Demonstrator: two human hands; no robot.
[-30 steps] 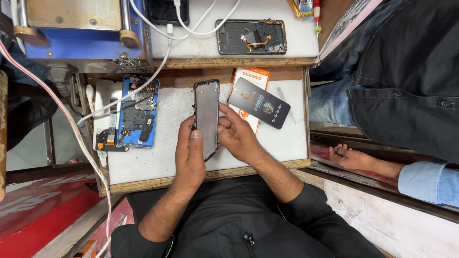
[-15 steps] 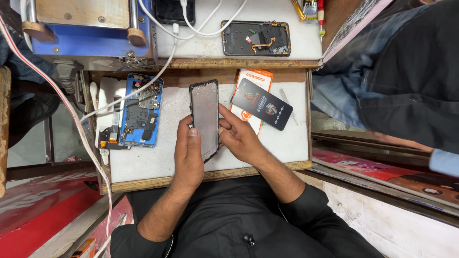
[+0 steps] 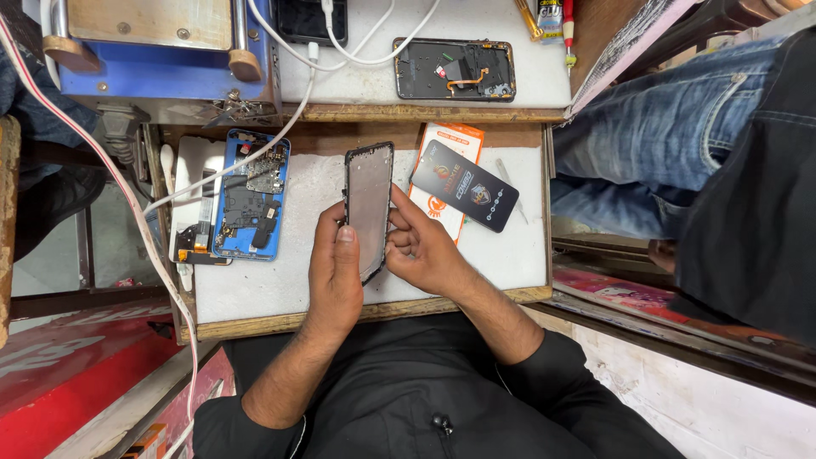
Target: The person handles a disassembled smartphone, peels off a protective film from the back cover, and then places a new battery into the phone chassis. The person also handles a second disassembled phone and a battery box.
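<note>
Head view: both hands hold the phone frame above the desk (image 3: 255, 293). Left hand (image 3: 336, 272) fingers wrap its left edge, thumb on its face; right hand (image 3: 421, 248) fingers pinch the right edge. Best to grip edges only, keep it level, don't flex.

Even, fairly bright light falls from above on the white table (image 3: 255, 293), with only soft, short shadows beneath the hands. The centre is sharp; the frame's corners seem slightly stretched, and the dark clothing loses detail.
</note>
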